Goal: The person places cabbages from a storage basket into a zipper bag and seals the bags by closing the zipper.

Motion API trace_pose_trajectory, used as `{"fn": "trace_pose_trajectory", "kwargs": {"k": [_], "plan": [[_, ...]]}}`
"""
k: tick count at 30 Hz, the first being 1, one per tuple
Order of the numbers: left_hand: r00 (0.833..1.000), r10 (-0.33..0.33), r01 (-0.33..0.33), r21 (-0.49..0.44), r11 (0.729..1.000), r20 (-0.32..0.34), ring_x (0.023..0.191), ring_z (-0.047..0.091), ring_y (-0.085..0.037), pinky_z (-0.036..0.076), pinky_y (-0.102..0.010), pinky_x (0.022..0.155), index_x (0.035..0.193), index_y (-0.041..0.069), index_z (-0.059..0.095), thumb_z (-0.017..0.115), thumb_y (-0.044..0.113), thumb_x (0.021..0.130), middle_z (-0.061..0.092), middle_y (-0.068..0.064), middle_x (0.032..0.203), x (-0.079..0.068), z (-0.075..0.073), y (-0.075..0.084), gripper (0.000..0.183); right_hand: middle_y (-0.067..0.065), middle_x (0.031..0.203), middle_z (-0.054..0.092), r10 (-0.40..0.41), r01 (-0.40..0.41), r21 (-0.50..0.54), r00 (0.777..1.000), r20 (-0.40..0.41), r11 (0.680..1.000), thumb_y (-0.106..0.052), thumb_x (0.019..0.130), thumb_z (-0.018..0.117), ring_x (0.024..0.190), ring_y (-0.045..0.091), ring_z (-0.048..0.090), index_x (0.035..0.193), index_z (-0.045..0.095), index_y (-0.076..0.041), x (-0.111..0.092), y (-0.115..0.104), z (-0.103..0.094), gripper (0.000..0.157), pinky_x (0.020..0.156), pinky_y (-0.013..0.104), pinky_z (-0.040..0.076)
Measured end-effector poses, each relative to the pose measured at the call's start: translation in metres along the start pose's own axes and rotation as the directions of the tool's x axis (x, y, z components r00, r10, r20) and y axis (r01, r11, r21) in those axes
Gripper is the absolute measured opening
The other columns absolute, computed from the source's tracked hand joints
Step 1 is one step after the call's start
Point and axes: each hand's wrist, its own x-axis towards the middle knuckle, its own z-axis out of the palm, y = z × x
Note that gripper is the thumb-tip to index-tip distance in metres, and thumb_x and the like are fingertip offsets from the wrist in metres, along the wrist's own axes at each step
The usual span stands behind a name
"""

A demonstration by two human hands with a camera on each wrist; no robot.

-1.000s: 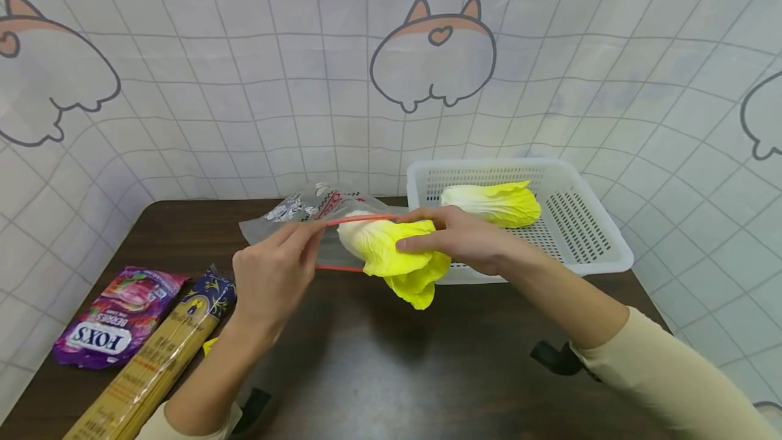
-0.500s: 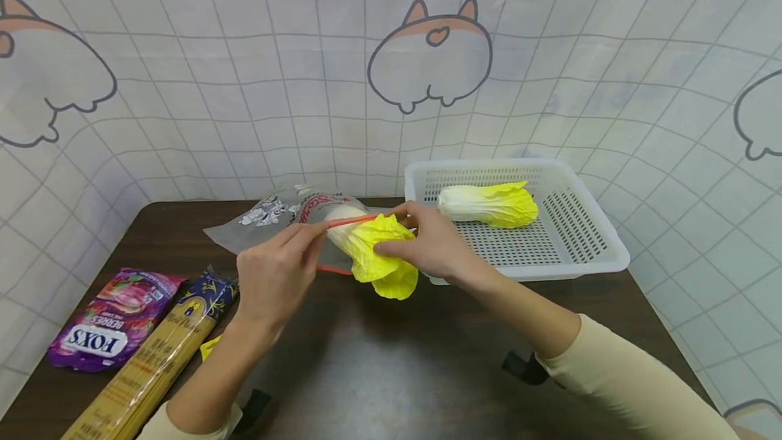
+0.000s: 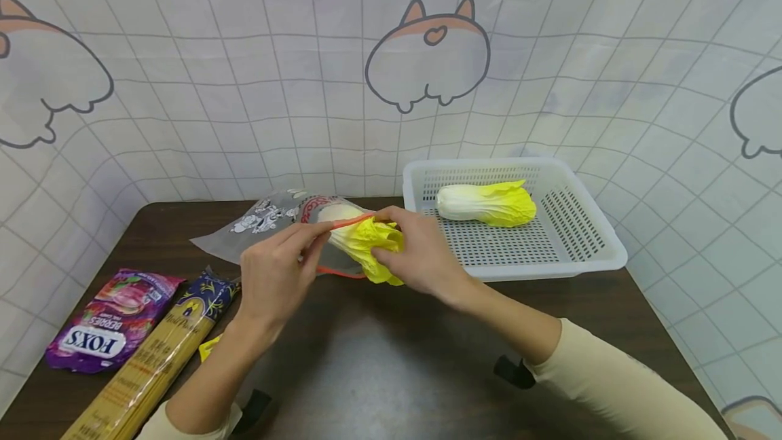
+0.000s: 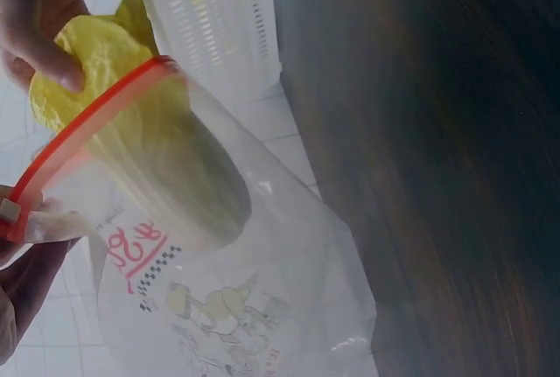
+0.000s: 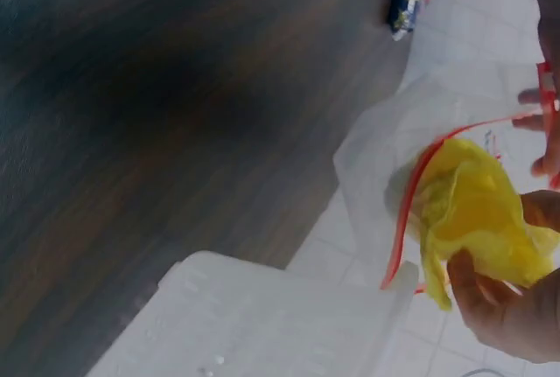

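While left grip pinches bag, right grip — cabbage | slider — left wrist, not head

Bright, soft light fills the head view; a pale sheen lies bottom centre on the dark brown wooden worktop, beside soft shadows. Lines on the white gridded wall covering bend towards both edges. Wrist views are dimmer, hazy, slightly blurred; the clear red-edged plastic bag looks milky.

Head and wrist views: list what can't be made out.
Yellow item, head view: partly hidden by left forearm.
Gold pack, head view: near end cut off by bottom edge.
Clear bag, left wrist view: small print too faint to read.
Right hand, right wrist view: cut off by right edge.
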Motion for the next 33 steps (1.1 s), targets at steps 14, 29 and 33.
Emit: {"fn": "trace_pose_trajectory", "kwargs": {"k": [14,29,33], "plan": [[0.995,-0.055,0.063,-0.109,0.992,0.078,0.062,0.073,-0.018,0.059,-0.035,0.055,0.105,0.007,0.082,0.083,0.008,0.088,0.08,-0.008,0.09,0.003,-0.003,-0.008,0.017,0.009,0.128,0.07,-0.39,0.355,-0.318,0.919,-0.052,0.879,0.0,0.084,0.079,0.116,0.027,0.061,0.128,0.067,-0.004,0.004,0.005,0.013,0.045,0.103,0.038,0.053],[0.989,-0.084,0.103,-0.162,0.981,0.122,0.064,0.075,-0.02,0.061,-0.036,0.056,0.107,0.007,0.082,0.084,0.004,0.086,0.081,-0.008,0.096,0.007,-0.005,-0.018,0.021,0.006,0.13,0.071,-0.699,0.667,-0.498,0.697,0.158,0.553,-0.005,0.094,0.074,0.123,0.026,0.063,0.13,0.07,-0.007,0.019,0.015,0.009,0.036,0.11,0.038,0.05],[0.984,-0.1,0.126,-0.18,0.976,0.15,0.064,0.076,-0.018,0.061,-0.035,0.056,0.108,0.011,0.082,0.082,0.005,0.089,0.081,-0.005,0.096,0.007,-0.006,-0.021,0.02,0.006,0.129,0.071,-0.641,0.632,-0.435,0.753,0.149,0.641,-0.006,0.091,0.078,0.124,0.026,0.064,0.131,0.069,-0.007,0.019,0.016,0.011,0.041,0.111,0.04,0.05]]}}
